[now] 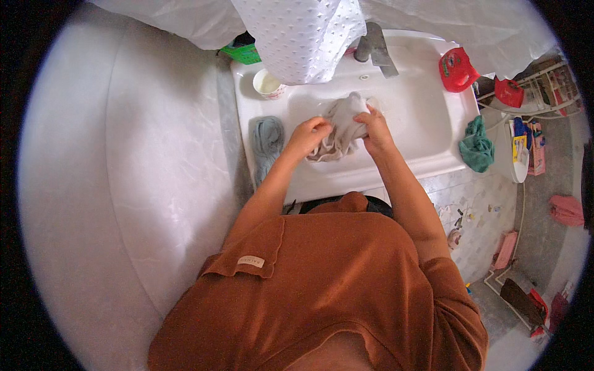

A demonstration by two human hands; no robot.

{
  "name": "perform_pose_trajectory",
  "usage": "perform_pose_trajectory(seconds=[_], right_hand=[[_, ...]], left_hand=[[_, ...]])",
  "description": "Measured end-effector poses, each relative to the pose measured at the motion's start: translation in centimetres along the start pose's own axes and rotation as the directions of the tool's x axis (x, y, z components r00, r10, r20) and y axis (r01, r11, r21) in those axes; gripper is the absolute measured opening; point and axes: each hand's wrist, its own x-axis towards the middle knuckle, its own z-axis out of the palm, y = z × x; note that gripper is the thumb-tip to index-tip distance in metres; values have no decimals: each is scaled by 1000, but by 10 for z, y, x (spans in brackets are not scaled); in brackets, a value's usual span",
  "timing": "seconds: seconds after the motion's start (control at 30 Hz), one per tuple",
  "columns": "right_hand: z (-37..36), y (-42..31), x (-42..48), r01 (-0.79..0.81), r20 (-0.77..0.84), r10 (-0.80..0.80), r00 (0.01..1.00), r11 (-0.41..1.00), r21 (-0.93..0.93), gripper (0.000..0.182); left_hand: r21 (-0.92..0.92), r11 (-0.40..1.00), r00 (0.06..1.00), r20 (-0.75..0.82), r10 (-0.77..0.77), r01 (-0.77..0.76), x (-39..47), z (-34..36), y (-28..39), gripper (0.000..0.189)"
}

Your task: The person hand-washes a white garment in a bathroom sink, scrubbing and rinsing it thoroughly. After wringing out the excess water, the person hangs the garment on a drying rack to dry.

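A wet, whitish-grey cloth [342,121] hangs bunched over the left part of a white ceramic sink [420,111]. My right hand [375,127] grips its upper right side, thumb on top. At the cloth's left edge is my left hand [312,133], fingers curled and pinching the fabric. Its lower folds sag in brownish-grey creases towards the basin's near side. Above the basin stands a dark grey faucet [378,48]; no running water can be made out.
A grey-blue cloth [268,139] and a paper cup [268,84] rest on the left ledge. On the right rim sit a red detergent container [457,69] and a green cloth [478,146]. A white textured cloth [306,41] hangs down over the back edge. Left is a tiled wall [162,139].
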Motion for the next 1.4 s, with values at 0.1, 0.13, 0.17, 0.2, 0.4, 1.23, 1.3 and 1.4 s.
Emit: perform_pose_trajectory(seconds=[0.1, 0.13, 0.17, 0.2, 0.4, 1.23, 1.3, 1.4], right_hand=[[37, -55, -36, 199, 131, -174, 976, 958, -206, 47], [49, -68, -46, 274, 145, -238, 961, 896, -348, 47], [55, -73, -53, 340, 169, -295, 940, 809, -479, 48], [42, -48, -36, 482, 243, -437, 866, 603, -635, 50], [47, 32, -49, 405, 451, 26, 892, 396, -824, 50], [1, -34, -31, 188, 401, 91, 912, 775, -604, 16], [3, -38, -32, 180, 394, 98, 914, 772, -609, 17], [-3, -34, -29, 334, 383, -100, 919, 713, -616, 19]], left_hand=[[-45, 947, 947, 16, 320, -319, -6, 10, 14, 49], [-91, 937, 936, 71, 345, -338, -5, 10, 20, 58], [-361, 905, 959, 77, 271, -227, -8, 9, 25, 59], [-600, 794, 972, 112, 207, -100, -9, 7, 31, 60], [-677, 700, 970, 90, -226, 226, -4, 6, -2, 46], [727, 654, 663, -386, 642, -210, 3, 26, -23, 47], [748, 487, 636, -112, 763, -452, 2, 17, -11, 46], [475, 847, 925, -152, 349, -241, -7, 16, 4, 35]])
